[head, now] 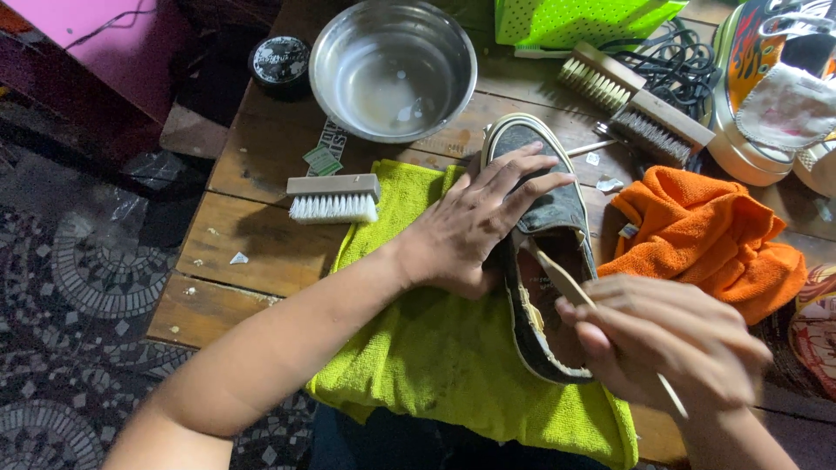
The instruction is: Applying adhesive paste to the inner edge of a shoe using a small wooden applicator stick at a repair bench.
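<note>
Wooden planks make up the tabletop (252, 235), whose left edge drops to a patterned floor. On a lime-green cloth (435, 357) lies a worn grey slip-on shoe (544, 209), long axis running near to far, toe pointing far, opening facing up. Of the hands, the left hand (475, 226) lies flat and spread over the toe, while the right hand (675, 344) grips a thin wooden stick (562, 278) poked into the opening. A white-bristled brush (333, 198) sits left, an orange cloth (705, 235) right, a steel bowl (392, 68) far; bare planks remain near-left.
</note>
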